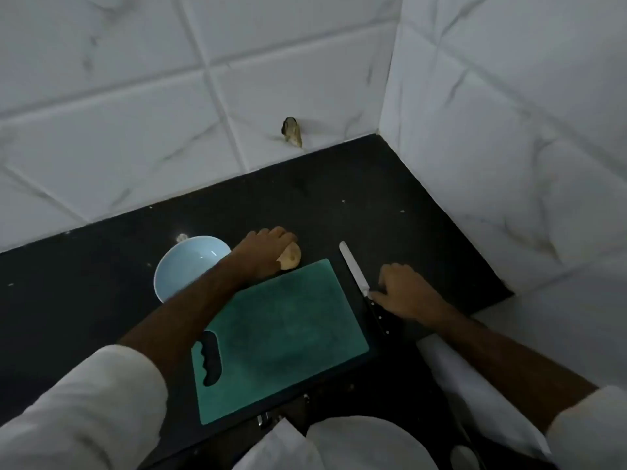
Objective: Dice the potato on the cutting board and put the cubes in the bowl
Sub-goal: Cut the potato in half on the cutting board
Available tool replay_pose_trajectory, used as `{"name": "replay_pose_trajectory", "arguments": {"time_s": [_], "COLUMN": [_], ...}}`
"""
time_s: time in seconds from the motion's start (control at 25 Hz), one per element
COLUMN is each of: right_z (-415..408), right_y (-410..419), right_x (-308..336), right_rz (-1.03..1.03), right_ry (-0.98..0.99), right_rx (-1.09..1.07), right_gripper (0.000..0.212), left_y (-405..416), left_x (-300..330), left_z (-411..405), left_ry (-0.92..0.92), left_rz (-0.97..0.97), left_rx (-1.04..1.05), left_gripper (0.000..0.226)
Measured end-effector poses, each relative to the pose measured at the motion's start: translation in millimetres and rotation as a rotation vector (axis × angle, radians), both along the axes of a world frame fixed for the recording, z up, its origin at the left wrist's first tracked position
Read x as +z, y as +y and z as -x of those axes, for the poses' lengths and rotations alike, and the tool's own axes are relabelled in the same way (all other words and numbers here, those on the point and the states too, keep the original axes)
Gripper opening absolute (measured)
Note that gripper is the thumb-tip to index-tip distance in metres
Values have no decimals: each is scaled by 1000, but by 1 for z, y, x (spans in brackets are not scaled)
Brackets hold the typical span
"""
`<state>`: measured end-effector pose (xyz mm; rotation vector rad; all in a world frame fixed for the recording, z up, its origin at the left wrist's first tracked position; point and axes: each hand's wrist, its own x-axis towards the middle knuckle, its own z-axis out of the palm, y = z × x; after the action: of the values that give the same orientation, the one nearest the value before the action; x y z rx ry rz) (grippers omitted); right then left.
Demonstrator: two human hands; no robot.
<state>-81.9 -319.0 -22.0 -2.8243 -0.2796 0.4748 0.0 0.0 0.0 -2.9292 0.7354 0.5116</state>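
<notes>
- Left hand (pixel 263 254) is cupped over the potato (pixel 291 260), fingers wrapped on top. The potato sits on the dark surface (pixel 390 198), just past the far edge of the cutting board (pixel 281 334), not on it yet.
- Right hand (pixel 405 293) rests on the knife (pixel 364 288) where blade meets handle. Fingers lie loosely over it, not clenched; I can't tell if it's a real grip. The knife lies flat on the surface, just beside the board's right edge.
- Bowl (pixel 183 266) is under and left of the left forearm, touching or nearly touching the board's far-left corner; looks empty.
- Risks, my read:
  - Fingers sit close to the blade heel. Lifting from there instead of the handle could slip or nick a finger.
  - Potato is round and whole. The first cut could roll unless it gets a flat face down.
  - Left forearm crosses above the bowl rim. Pulling the potato back onto the board could clip and tip it.
  - Light is dim, so the blade edge is hard to judge.
</notes>
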Motion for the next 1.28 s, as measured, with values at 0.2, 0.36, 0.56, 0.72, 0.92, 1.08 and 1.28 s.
{"name": "replay_pose_trajectory", "arguments": {"time_s": [0.2,0.36,0.56,0.72,0.92,1.08,1.28], "right_z": [16,18,9,-10,-16,-17,-34], "right_y": [6,8,10,20,68,106,131], "right_x": [-28,-37,-30,-13,7,3,-50], "right_rz": [115,100,-32,-536,-913,-1048,-1179], "right_ry": [83,94,185,329,493,408,416], "right_rx": [-5,-21,-108,-300,-221,-113,-13], "right_gripper": [53,41,21,12,12,26,14], "left_y": [-8,-9,-2,10,18,23,27], "left_x": [-27,-32,-18,3,-2,-28,-70], "left_z": [-1,-4,5,38,97,125,120], "left_ry": [13,-51,-100,-34,125,30,-212], "left_rz": [-48,-73,88,675,1149,1150,1087], "left_rx": [-17,-86,29,408,706,705,474], "left_gripper": [60,57,65,67,51,55,59]}}
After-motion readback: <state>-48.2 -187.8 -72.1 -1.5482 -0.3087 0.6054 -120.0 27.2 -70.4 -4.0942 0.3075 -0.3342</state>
